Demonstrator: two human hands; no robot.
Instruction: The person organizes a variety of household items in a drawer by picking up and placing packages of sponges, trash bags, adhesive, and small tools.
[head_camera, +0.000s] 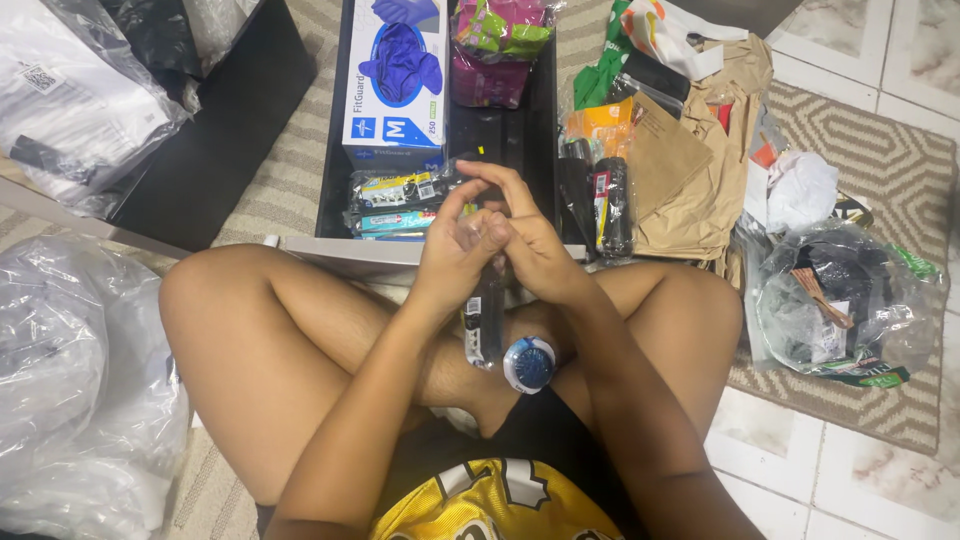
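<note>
A: What is being held at this moment?

B: A slim dark packet (484, 320) is being held upright between both hands, above the crossed legs. The left hand (455, 250) is being wrapped around its upper part in a closed grip, palm turned up. The right hand (525, 245) is being pressed against the left, its grip also closed on the packet's top; the forefinger is being arched over, probably so the top end can be worked while the left steadies it.

A: And the lower end?

B: It is being left free, hanging beside a round blue-and-white cap (528, 363) lying at the ankle. Whether the two are touching cannot be told.

A: Surroundings?

B: A black bin (535, 110) is being kept just ahead of the knees, within reach. Similar packets (395, 205), a box of blue gloves (397, 75) and a pink-green bag (495, 45) are being stored in it. Brown paper bags (690, 150) and clear plastic bags (840, 300) are lying to the right on the rug (880, 160).
</note>
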